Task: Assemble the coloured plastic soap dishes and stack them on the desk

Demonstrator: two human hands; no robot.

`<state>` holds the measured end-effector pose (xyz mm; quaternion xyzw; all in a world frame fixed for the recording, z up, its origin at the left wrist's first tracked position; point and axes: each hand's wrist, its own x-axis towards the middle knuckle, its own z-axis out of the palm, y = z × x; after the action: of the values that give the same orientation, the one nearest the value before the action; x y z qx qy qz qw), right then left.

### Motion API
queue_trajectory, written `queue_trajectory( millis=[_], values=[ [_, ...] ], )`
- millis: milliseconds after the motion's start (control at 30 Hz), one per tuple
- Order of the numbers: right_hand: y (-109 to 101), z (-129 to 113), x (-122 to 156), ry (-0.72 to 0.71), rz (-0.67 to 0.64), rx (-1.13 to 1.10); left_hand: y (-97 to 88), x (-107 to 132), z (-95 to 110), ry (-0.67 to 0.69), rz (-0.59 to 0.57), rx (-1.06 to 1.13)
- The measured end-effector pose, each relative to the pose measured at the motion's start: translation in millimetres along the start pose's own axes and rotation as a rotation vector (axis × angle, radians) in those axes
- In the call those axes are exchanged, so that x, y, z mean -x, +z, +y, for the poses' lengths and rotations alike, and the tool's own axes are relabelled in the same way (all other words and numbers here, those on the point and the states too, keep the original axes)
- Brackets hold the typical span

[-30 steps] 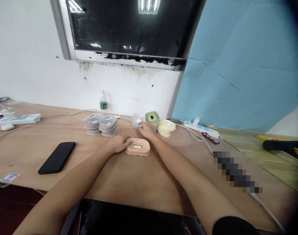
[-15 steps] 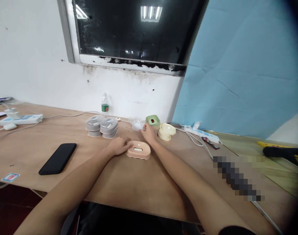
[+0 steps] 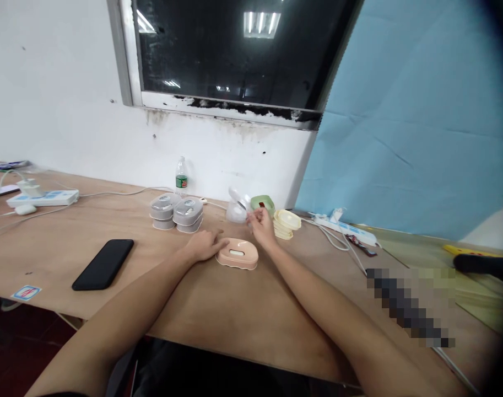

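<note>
A pink oval soap box (image 3: pixel 237 255) with a slot in its top sits before me on the table. My left hand (image 3: pixel 202 246) lies at its left side, fingers loosely spread, the thumb touching the box's edge. Farther back, my right hand (image 3: pixel 261 225) pinches a clear plastic lid (image 3: pixel 237 196), tilted up above other clear plastic pieces (image 3: pixel 235 214). Just behind that hand is a green box (image 3: pixel 263 203), partly covered. To its right stands a stack of cream-coloured trays (image 3: pixel 287 221).
Grey boxes with clear tops (image 3: pixel 188 212) are stacked at left-centre, near a plastic bottle (image 3: pixel 181 177). A black phone (image 3: pixel 103 264) lies on the left. Power strips (image 3: pixel 346 229) with cables lie at both sides. A pixelated dark object (image 3: pixel 408 309) is at right.
My right hand has lifted the clear lid, which now tilts upward off the other clear pieces. The left hand stays beside the pink box. The whole view has shifted slightly.
</note>
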<state>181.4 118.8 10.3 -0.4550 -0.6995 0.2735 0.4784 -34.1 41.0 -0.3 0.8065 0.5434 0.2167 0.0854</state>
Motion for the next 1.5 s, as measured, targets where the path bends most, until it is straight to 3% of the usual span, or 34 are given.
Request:
queue_trajectory(
  millis=[133, 233, 333, 500, 633, 800, 867, 1033, 1167, 1500],
  values=[
    [-21, 6, 43, 0.024, -0.020, -0.117, -4.3, 2, 4, 0.004, 0.191, 0.130],
    [-25, 14, 65, 0.109, -0.097, -0.129, -8.3, 5, 11, 0.055, 0.226, 0.176],
    [-20, 16, 71, 0.162, -0.152, -0.117, -10.4, 6, 17, 0.081, 0.203, 0.170],
    [-14, 13, 65, 0.136, -0.088, -0.068, -13.8, 6, 17, 0.005, 0.244, 0.084],
    [-20, 14, 64, 0.111, -0.156, 0.068, -15.9, 5, 9, 0.021, 0.175, -0.013],
    [-29, 13, 61, 0.126, -0.359, 0.191, -10.2, 3, 1, 0.016, -0.083, -0.092],
    [-30, 11, 61, 0.153, -0.379, 0.221, -7.8, 2, 0, 0.032, -0.125, -0.083],
    [-29, 8, 61, 0.267, -0.347, 0.217, -7.4, 0, 0, 0.028, -0.066, -0.069],
    [-28, 7, 60, 0.277, -0.299, 0.281, -7.9, 0, 0, 0.025, -0.048, -0.072],
    [-32, 17, 56, 0.095, -0.256, 0.450, -3.2, -3, -7, 0.081, -0.014, -0.047]
  ],
)
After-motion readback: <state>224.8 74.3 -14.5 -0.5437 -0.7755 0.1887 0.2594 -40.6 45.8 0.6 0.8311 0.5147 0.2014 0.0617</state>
